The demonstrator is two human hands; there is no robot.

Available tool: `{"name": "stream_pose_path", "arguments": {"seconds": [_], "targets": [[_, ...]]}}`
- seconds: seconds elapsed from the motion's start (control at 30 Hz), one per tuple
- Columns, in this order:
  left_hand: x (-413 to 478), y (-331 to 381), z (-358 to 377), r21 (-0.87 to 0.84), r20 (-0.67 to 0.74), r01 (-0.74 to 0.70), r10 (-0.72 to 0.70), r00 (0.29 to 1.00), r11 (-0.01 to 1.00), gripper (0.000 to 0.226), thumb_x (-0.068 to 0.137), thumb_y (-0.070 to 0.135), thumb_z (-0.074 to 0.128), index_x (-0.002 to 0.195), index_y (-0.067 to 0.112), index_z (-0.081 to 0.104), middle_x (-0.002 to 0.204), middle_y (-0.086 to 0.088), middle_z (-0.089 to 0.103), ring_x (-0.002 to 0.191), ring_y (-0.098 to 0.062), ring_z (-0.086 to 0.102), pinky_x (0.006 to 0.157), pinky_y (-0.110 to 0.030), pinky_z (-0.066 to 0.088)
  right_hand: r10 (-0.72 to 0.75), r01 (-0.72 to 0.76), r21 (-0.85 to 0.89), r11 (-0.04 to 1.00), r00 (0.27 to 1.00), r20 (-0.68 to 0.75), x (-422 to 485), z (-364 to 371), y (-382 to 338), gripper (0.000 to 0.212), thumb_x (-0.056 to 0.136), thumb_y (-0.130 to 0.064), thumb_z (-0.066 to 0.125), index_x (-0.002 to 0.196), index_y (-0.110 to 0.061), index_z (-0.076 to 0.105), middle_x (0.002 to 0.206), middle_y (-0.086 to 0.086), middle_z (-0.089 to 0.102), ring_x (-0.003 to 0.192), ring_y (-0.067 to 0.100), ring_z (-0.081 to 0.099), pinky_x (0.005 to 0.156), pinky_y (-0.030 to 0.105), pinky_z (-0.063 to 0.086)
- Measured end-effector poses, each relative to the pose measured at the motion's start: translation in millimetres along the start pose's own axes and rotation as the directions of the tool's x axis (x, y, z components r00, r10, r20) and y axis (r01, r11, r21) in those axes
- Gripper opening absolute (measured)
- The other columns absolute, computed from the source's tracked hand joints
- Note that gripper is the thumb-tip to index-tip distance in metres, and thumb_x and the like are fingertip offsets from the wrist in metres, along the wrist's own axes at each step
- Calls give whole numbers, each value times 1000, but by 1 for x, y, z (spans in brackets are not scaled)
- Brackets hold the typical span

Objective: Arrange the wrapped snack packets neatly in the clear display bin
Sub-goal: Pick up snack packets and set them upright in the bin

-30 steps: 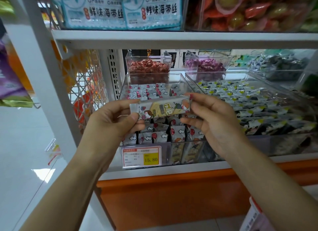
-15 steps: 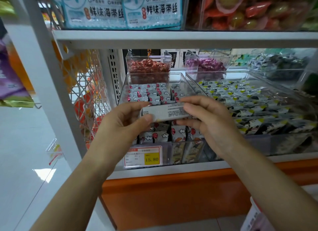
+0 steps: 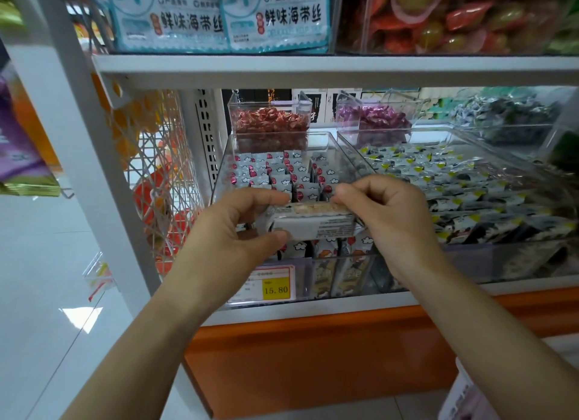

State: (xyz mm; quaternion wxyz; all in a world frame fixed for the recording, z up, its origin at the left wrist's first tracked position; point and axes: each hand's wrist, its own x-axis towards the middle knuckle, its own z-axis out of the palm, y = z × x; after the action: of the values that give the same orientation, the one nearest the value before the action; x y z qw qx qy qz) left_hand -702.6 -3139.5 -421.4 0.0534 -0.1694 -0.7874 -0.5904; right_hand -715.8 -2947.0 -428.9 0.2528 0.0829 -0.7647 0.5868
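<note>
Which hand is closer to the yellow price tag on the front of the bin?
Left. The left hand is just above the price tag, gripping one end of the packet; the right hand holds the other end, farther right.

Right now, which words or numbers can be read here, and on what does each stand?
"鲜味海带丝": on the left blue bag on the top shelf.
"鲜味海带丝": again on the right blue bag beside it.
"15.80": on the yellow price tag at the front of the clear bin.
Too small to read: the print on the snack packet gripped by the left hand and right hand.
</note>
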Motion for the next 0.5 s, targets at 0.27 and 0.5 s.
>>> {"name": "stream_pose_path", "arguments": {"seconds": [0.27,0.5], "targets": [[1,0,-5,-58,-34,60,-62,998,997,32,77,17,69,104,33,66,95,-10,70,85,-25,69,78,-36,58,-26,21,35,999,986,163,-1,-5,-3,7,80,-20,69,79,-27,72,76,-12,71,74,4,65,65,15,51],[-2,2,-1,60,7,18,-19,1000,998,36,68,29,72,101,42,64,98,11,66,81,-1,68,74,-16,55,-85,91,-68,993,993,87,-1,-3,0,17,84,-16,66,67,-15,68,61,5,62,55,4,54,55,15,45]]}}
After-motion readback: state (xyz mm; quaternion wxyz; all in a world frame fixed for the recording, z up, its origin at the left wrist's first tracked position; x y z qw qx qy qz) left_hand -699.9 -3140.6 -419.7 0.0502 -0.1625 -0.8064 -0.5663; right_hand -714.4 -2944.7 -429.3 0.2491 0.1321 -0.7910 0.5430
